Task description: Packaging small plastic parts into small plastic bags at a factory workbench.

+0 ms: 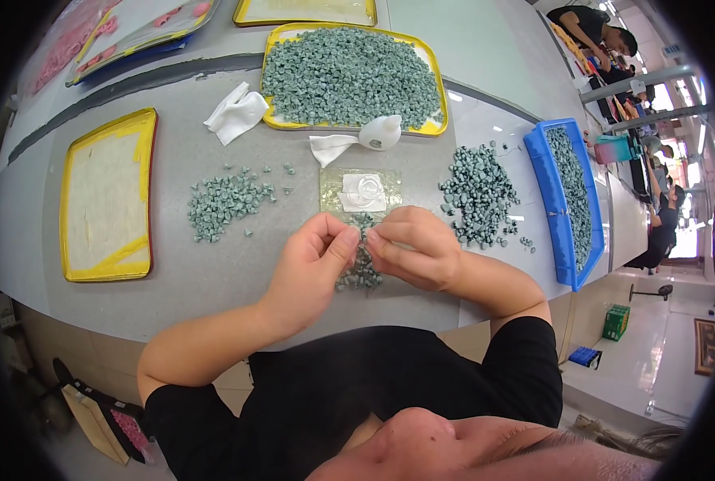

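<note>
My left hand [313,260] and my right hand [415,247] meet over the near middle of the table, fingers pinched close together. Whatever the fingertips hold is too small and covered to make out. Just under them lies a small pile of grey-green pieces [361,276], partly hidden by the hands. Beyond the fingers is a clear greenish mat [327,196] with a white square and a small round clear dish [366,188] on it. Loose green pieces [227,200] lie to the left, and darker-looking ones [479,192] to the right.
A yellow-rimmed tray [444,112] heaped with green pieces stands at the back. In front of it are a white squeeze bottle [380,133] and a white cloth [235,112]. Another yellow-rimmed tray [109,196] lies left; a blue bin [548,204] of pieces stands right. People work farther right.
</note>
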The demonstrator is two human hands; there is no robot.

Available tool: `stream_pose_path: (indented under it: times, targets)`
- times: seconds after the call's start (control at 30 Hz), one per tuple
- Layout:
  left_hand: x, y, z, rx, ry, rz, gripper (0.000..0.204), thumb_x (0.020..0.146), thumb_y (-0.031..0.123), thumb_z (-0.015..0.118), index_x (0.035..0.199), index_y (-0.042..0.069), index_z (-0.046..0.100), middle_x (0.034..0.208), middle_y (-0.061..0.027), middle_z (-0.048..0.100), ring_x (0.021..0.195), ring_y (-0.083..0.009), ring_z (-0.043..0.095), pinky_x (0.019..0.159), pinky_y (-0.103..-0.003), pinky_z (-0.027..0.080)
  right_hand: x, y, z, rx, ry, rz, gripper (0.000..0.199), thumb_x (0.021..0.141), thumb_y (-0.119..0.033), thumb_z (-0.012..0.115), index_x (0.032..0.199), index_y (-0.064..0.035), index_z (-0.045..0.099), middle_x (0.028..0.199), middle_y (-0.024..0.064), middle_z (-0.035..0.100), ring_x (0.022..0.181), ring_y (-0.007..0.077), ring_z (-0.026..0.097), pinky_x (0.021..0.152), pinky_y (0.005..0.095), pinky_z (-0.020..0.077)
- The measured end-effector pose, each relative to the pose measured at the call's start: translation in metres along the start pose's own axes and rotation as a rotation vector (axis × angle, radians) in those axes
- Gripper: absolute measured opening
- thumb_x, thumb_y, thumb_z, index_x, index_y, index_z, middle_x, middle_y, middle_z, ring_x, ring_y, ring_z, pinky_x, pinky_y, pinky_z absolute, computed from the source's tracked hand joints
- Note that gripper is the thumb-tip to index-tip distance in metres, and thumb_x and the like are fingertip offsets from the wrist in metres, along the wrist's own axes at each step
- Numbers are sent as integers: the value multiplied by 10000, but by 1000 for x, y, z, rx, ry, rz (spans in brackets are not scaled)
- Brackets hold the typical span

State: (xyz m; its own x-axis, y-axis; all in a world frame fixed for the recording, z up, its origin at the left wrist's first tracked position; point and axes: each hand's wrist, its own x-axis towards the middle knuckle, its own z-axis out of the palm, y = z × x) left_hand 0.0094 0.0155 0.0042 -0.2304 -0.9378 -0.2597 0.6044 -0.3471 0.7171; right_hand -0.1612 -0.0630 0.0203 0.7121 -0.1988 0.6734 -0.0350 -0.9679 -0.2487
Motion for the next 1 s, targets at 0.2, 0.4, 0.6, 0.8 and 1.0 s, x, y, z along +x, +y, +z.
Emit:
stream_pose_path:
  times: [0.2,0.4,0.6,0.8,1.0]
  targets:
    - [-1,1,2,282,96,165,158,938,173,517,876,28,507,757,21,515,707,-30,454,630,-189,390,-2,-7,4,206,87,352,228,646,78,718,847,0,645,806,98,609,650,192,604,546,268,490]
    - [-1,-3,-1,352,104,224,163,929,175,533,863,28,511,742,27,512,686,-24,448,601,-197,390,-7,-9,13,184,107,368,214,653,70,717,837,-12,647,798,91,619,656,184,613,539,261,489]
    - [0,27,11,925,136,107,153,883,142,589,812,21,529,731,-31,537,687,-82,512,611,-241,413,9,-3,-16,325,-114,469,195,689,27,708,870,-28,659,814,86,626,675,195,617,557,273,497]
    - [-24,15,27,1461,11,487,161,754,90,665,790,3,535,755,-136,555,688,-300,539,628,-382,439,31,-21,-72,133,-153,360,204,706,6,703,901,-45,673,818,73,626,689,206,615,583,280,500]
    - [-56,50,65,1648,-36,695,175,719,80,686,826,21,561,821,-120,563,827,-308,534,723,-394,438,-4,-61,-136,-36,-41,508,129,747,-35,662,876,-33,653,773,77,607,672,227,598,584,305,485]
